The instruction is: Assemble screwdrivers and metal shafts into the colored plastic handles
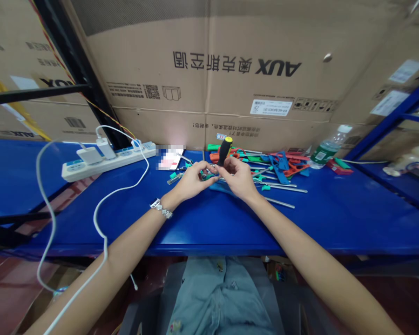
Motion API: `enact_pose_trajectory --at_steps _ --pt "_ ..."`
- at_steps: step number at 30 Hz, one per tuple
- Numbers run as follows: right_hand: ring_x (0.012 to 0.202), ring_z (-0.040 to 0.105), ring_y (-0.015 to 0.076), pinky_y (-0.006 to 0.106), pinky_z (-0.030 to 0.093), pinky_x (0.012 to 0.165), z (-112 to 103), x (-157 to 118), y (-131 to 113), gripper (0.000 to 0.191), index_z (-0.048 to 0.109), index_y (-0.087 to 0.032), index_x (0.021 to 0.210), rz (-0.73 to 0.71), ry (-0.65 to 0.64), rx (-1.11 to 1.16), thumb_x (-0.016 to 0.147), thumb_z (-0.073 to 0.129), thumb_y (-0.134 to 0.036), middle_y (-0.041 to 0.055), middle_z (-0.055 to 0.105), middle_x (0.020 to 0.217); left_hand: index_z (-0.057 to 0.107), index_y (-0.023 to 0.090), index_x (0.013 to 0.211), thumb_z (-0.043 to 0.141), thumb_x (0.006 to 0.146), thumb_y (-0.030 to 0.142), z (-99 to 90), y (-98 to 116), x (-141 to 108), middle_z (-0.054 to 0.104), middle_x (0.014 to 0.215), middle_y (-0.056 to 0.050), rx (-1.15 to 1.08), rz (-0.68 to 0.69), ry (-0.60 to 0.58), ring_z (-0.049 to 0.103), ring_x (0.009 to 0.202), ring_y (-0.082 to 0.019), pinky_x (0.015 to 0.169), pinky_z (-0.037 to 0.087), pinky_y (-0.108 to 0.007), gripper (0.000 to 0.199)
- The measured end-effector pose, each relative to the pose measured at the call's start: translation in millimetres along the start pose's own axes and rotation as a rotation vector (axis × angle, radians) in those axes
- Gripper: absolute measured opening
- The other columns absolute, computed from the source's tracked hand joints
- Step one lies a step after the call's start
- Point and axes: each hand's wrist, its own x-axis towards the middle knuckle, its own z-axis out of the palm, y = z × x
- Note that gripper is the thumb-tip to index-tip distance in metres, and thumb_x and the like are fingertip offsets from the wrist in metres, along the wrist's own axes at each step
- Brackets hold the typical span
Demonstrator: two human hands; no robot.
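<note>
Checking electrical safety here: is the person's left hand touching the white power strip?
Apart. The head view plainly shows blue tabletop between the left hand and the white power strip, which lies farther left.

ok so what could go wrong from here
A white cable passes in front of the left forearm and might snag, perhaps tugging the power strip.
The black-and-yellow handle points up beside the right hand; if it isn't firmly held, it could tip.
The bottle stands close to the coloured pile, so reaching there might topple it.
</note>
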Motion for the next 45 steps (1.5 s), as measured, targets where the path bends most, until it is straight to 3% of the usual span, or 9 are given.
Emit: enact_pose_trajectory --at_steps 4,9,18,27,36,45 --pt "0.064 0.066 0.0183 0.034 0.054 0.063 -3.6 -1.0 2.8 0.029 0.06 -0.021 0.092 0.042 -0.074 0.112 0.088 0.068 -0.049 0.0035 0.067 0.077 0.066 0.023 0.119 0.076 0.082 0.032 -13.4 -6.0 -2.7 0.071 0.123 -0.008 0.188 0.094 -0.227 0.062 0.108 -0.026 0.101 0.043 -0.045 0.04" --pt "0.062 0.067 0.0163 0.032 0.056 0.061 -1.9 -1.2 11.8 0.036 0.064 -0.019 0.1 0.039 -0.103 0.093 0.089 0.064 -0.053 0.0026 0.067 0.077 0.069 0.02 0.116 0.07 0.089 0.029 -11.3 -9.3 -2.0 0.075 0.112 -0.007 0.325 0.111 -0.384 0.061 0.107 -0.027 0.103 0.04 -0.046 0.029" --pt "0.061 0.067 0.0161 0.032 0.057 0.062 2.7 -1.4 14.7 0.027 0.067 -0.019 0.103 0.008 -0.122 0.079 0.092 0.063 -0.044 0.0018 0.067 0.075 0.071 0.02 0.11 0.074 0.087 0.032 -7.1 -11.2 -1.8 0.076 0.101 -0.006 0.332 0.101 -0.368 0.062 0.1 -0.025 0.098 0.043 -0.045 0.026" --pt "0.06 0.067 0.0172 0.034 0.057 0.063 2.8 -1.7 13.6 0.026 0.068 -0.02 0.105 0.023 -0.148 0.072 0.092 0.062 -0.043 0.0011 0.067 0.071 0.071 0.019 0.106 0.076 0.085 0.03 -6.6 -5.3 -3.0 0.075 0.102 -0.007 0.34 0.093 -0.353 0.06 0.106 -0.027 0.096 0.046 -0.044 0.024" --pt "0.056 0.067 0.0192 0.036 0.059 0.059 8.4 0.9 15.1 0.036 0.062 -0.021 0.069 0.152 -0.077 0.216 0.069 0.085 -0.048 0.003 0.069 0.063 0.071 0.019 0.107 0.077 0.085 0.029 -5.0 -7.7 -3.8 0.076 0.11 -0.007 0.302 0.091 -0.339 0.061 0.105 -0.026 0.098 0.045 -0.046 0.025" --pt "0.066 0.07 0.0191 0.037 0.059 0.071 1.4 -3.8 14.0 0.03 0.068 -0.019 0.082 0.053 -0.149 0.092 0.081 0.074 -0.049 0.0033 0.072 0.071 0.071 0.018 0.107 0.077 0.085 0.03 -3.6 -7.9 -4.5 0.076 0.109 -0.007 0.293 0.081 -0.347 0.06 0.103 -0.026 0.099 0.045 -0.046 0.025"
